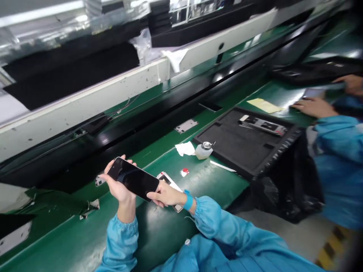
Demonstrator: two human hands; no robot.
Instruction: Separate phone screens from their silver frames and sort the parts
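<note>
1. Two bare hands had one smartphone (132, 179) between them, screen facing up and dark, held at a slant above the green worktop (227, 183).
2. Left hand (120, 187) first: it cradled the phone's far end from beneath, fingertips showing past the upper edge.
3. Over to the right hand (167, 193), and it was pinching the near end, thumb on the front; a blue band (188, 200) circled that wrist.
4. Just below the right hand, partly covered, lay a white-edged phone part (168, 179).
5. Beyond it sat a red-and-white scrap (184, 172), then a crumpled white tissue (184, 148) right beside a metal-topped bottle (203, 152).
6. Farther right, a black tray (229, 139) carried a long pack (263, 124), and past that a co-worker's hand (317, 107) rested near a yellow sheet (265, 105).
</note>
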